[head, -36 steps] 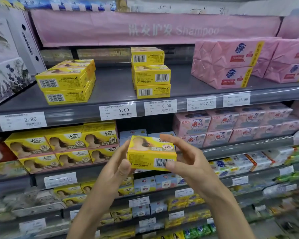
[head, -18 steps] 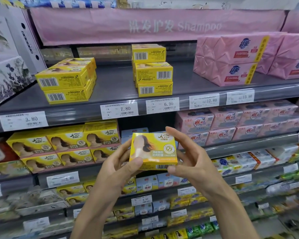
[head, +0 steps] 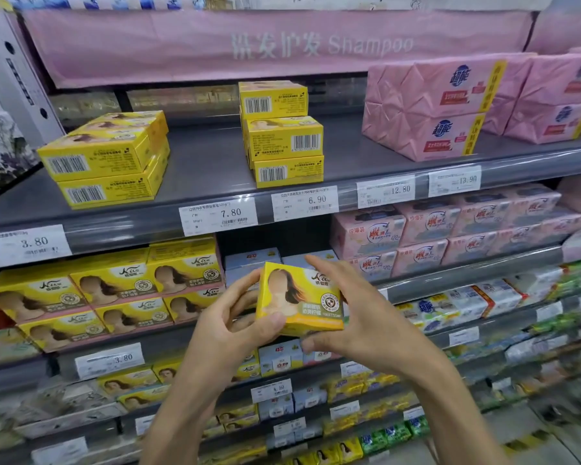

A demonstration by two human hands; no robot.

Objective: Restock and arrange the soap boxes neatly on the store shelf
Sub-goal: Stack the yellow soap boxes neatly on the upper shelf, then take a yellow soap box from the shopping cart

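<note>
I hold one yellow soap box [head: 299,298] in both hands in front of the second shelf, its printed front facing me. My left hand [head: 228,325] grips its left edge with thumb on the front. My right hand [head: 359,317] pinches its right side between fingers above and thumb below. On the grey top shelf [head: 208,156] a stack of yellow boxes [head: 282,132] stands in the middle, barcodes forward, and another yellow stack [head: 104,159] sits to the left. Matching yellow boxes [head: 111,293] fill the second shelf on the left.
Pink wrapped soap packs [head: 430,105] occupy the top shelf's right side. Pink boxes [head: 416,236] line the second shelf at right, pale blue boxes [head: 252,260] sit behind my hands. Price tags [head: 218,216] run along the shelf edges. Lower shelves hold several mixed soaps.
I have turned the box in my hands from barcode side facing me to its printed front facing me. It has dropped slightly and both hands stayed on it.
</note>
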